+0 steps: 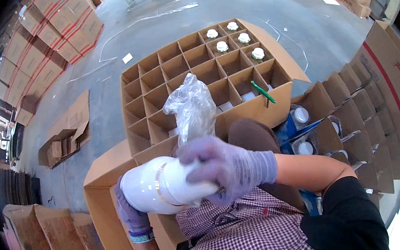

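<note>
You held a glossy white ceramic bottle with a thin gold band around its body (160, 186) on its side, close in front of your chest and just near of the big divided carton. Your left hand in a purple knit glove (129, 212) cupped the bottle's left end from beneath, fingers wrapped onto it, while your right hand in a matching purple glove (228, 164) was clamped over the bottle's right part from above, its fingers spread across the white surface. A crumpled clear plastic bag (191, 107) rose from between your hands and stood up over the carton's near rim; whether it was fixed to the bottle you could not tell from this view. The large brown cardboard carton with a grid of cardboard dividers (178, 77) lay just beyond, most cells bare, and five white round bottle caps (234, 39) showed in the far right cells. A green stick-like tool (262, 91) rested on the carton's near right edge. To your right stood a second divided cardboard box (349, 105) with a few white-capped bottles in its near cells. Stacks of sealed brown cartons with red stripes (52, 38) lined the far left of the grey concrete floor (169, 7).
</note>
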`<state>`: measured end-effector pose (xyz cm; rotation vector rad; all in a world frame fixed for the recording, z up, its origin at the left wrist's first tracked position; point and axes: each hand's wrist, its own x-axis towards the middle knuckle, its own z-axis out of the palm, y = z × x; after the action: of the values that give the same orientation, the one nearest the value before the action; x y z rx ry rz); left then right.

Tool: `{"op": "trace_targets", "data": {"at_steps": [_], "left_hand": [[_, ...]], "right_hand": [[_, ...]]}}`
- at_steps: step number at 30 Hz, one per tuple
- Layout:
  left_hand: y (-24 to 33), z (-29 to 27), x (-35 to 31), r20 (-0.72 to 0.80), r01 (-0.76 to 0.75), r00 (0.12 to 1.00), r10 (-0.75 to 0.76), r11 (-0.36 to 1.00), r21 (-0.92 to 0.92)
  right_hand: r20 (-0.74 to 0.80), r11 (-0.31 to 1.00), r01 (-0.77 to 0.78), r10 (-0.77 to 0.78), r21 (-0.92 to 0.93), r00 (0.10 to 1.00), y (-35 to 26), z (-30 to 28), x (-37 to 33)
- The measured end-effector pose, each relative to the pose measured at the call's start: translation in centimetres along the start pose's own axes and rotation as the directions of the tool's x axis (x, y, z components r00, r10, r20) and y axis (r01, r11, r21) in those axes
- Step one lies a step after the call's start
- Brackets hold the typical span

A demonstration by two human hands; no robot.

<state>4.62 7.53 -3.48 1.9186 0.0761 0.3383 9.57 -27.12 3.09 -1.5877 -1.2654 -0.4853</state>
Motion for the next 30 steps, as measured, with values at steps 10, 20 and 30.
{"op": "trace_targets", "data": {"at_steps": [10, 20, 30], "left_hand": [[0.6, 0.4, 1.0, -0.255, -0.013, 0.967, -0.018, 0.993, -0.117], [7.1, 4.2, 0.0, -0.530, -0.248, 0.826, 0.194, 0.968, -0.032], [9.4, 5.9, -0.7, -0.054, -0.348, 0.914, 0.402, 0.847, 0.401]], "right_hand": [[0.012, 0.305, -0.289, 0.706, -0.907, 0.708, 21.8, -2.6, -2.2], [-0.165, 0.655, -0.741, 0.755, 0.146, 0.634, 2.8, -2.3, -0.6], [0.182, 0.760, 0.195, -0.103, -0.620, 0.978, -4.3, -6.0, -3.5]]}}
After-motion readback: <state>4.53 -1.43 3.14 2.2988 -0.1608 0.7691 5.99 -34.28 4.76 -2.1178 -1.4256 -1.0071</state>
